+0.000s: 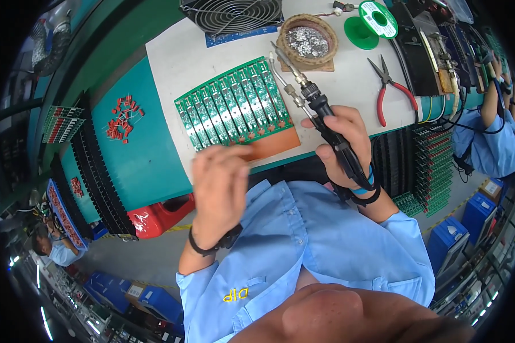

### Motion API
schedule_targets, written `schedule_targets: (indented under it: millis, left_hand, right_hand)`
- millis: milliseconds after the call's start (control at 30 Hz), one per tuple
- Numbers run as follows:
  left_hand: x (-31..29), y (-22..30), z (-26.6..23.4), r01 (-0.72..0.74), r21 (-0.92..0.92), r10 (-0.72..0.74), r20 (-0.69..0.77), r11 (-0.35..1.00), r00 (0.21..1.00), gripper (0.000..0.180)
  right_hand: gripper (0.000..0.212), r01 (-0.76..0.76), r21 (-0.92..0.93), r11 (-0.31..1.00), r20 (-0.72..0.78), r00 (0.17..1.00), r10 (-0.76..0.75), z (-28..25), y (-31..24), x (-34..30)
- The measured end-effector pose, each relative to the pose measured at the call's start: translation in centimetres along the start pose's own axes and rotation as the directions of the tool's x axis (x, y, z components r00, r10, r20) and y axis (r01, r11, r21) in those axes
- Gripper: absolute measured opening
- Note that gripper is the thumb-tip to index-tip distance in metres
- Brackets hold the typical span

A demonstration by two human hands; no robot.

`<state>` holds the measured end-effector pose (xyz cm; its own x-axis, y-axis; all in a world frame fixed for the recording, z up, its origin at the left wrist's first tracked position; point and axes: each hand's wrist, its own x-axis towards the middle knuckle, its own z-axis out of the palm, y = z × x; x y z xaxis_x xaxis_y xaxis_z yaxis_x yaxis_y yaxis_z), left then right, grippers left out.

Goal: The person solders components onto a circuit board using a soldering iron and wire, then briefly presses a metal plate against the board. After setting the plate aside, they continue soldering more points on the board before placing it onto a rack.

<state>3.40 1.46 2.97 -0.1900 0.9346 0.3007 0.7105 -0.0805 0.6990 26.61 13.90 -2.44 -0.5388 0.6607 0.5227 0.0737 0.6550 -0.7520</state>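
Observation:
My right hand (pixel 352 134) is wrapped round the black handle of a soldering iron (pixel 320 106) with a thin metal feed tube beside its barrel. The iron's tip points up and away, near the rim of a round brown bowl (pixel 329 30) of silvery solder scraps. A panel of several narrow green circuit boards (pixel 234 106) lies on the white sheet, its near edge over an orange-brown plate (pixel 277 146). Over the panel's near left corner is my left hand (pixel 220 180), slightly blurred, its fingers loosely bent and apart with nothing visible in them.
Red-handled pliers (pixel 386 88) and a green solder spool (pixel 360 33) lie right. A fan (pixel 234 16) stands at the back. Left are loose red components (pixel 122 120), a black rail (pixel 94 166) and a red container (pixel 160 218). Boards (pixel 432 166) are stacked right, near a co-worker's sleeve (pixel 480 143).

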Motion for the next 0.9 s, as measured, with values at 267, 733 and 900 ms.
schedule_targets:
  millis: [267,733,900]
  left_hand:
    - [-0.3,1.4,5.0,-0.362,0.207,0.304,0.268,0.909,0.914,0.015]
    - [-7.1,-1.2,-0.9,-0.161,0.366,0.127,0.114,0.917,0.985,0.014]
    - [-7.0,-2.9,-2.7,-0.054,0.443,0.053,0.015,0.895,0.999,0.015]
  right_hand:
    - [0.054,0.068,0.065,0.996,-0.24,0.97,-0.05,-0.1,-2.2,-1.4]
    - [0.051,-0.02,0.106,0.994,-0.162,0.986,0.037,0.5,-3.7,-2.8]
    - [0.051,-0.096,0.135,0.986,-0.209,0.97,0.123,-0.4,-4.4,-3.1]
